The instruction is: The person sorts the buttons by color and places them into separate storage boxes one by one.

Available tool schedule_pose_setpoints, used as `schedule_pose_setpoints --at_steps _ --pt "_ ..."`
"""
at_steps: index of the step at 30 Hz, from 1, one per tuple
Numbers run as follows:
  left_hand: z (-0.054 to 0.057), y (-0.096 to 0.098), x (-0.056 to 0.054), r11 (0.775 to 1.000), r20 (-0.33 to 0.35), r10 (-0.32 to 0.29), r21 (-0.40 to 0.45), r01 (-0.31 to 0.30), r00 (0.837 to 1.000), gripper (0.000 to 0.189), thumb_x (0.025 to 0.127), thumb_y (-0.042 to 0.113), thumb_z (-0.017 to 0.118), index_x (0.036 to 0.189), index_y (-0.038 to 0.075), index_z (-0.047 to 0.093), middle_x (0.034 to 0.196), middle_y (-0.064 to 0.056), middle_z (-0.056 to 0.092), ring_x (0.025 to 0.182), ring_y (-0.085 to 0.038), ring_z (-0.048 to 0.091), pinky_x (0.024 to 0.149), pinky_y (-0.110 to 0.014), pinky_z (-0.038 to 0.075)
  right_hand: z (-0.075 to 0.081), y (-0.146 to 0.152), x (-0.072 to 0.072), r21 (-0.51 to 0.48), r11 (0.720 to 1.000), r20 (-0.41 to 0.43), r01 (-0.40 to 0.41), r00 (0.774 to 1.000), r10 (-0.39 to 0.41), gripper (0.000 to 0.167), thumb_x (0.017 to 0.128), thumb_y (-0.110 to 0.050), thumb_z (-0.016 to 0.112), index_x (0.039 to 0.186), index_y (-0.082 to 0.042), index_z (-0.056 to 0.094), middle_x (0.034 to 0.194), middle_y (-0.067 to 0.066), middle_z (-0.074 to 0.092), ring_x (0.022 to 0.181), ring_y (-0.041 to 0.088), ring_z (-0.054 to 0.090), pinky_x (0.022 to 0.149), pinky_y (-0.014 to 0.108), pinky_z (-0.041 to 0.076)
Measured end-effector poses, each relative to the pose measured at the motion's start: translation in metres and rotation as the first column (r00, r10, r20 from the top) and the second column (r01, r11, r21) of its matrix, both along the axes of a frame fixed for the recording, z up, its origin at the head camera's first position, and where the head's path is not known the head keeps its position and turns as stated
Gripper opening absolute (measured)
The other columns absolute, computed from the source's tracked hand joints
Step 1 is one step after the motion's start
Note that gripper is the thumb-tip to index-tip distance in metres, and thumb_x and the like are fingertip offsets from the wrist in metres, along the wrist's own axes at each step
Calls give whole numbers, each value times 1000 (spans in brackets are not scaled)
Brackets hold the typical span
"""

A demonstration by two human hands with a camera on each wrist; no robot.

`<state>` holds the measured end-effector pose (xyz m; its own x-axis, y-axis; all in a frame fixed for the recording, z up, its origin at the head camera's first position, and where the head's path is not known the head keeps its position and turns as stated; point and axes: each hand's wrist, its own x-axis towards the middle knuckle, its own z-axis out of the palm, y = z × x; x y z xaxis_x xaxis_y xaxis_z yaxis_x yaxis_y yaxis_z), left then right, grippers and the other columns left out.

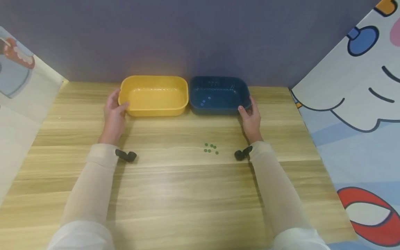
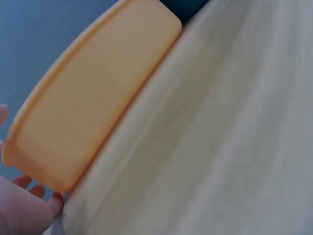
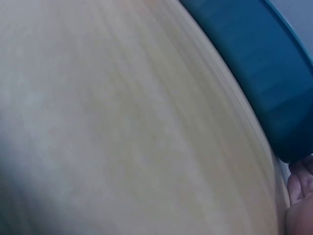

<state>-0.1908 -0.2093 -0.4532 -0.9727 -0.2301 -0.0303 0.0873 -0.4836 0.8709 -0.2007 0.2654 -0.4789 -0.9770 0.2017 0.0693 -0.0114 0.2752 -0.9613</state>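
Against the far wall, a yellow plastic bin (image 1: 156, 113) and a dark blue plastic bin (image 1: 215, 111) stand side by side on the table. My left hand (image 1: 113, 116) holds the yellow bin at its left end, thumb at the front corner and fingers along the outer side. At the right end of the blue bin, my right hand (image 1: 251, 119) holds it with the thumb at the front rim and fingers round the side. The left wrist view shows fingertips close to the yellow bin's lower corner (image 2: 63, 183). A few tiny blue rings (image 1: 203, 101) show inside the blue bin.
Several small green round pieces (image 1: 211, 147) lie on the wooden table (image 1: 175, 194) in front of the blue bin. A grey-purple wall (image 1: 187, 38) rises behind the bins. Panels with cartoon prints flank both sides, and a black device (image 1: 126, 155) sits on each wrist.
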Motion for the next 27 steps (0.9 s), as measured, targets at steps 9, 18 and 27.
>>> schedule_pose_setpoints --at_steps 9,18,27 --pt "-13 6 -3 985 -6 -125 -119 123 992 70 94 -17 49 157 2 26 168 -8 15 153 -24 18 120 -31 26 -20 20 -1 29 999 -30 40 999 -39 67 99 -32 66 158 -26 35 161 6 33 142 26 39 118 33 32" --pt "-23 24 -20 944 24 -161 -287 161 987 72 96 -4 58 159 12 27 168 -1 17 152 -23 20 119 -27 28 -15 43 -2 15 998 -8 54 999 -54 69 101 -32 63 160 -25 29 163 7 29 140 28 38 117 36 32" --pt "-15 45 -13 925 42 -185 -331 188 982 70 98 -1 56 159 7 24 168 -7 14 153 -28 15 122 -33 21 -11 67 0 -8 998 27 65 998 -65 71 102 -39 59 161 -26 23 164 7 24 145 26 32 119 41 28"
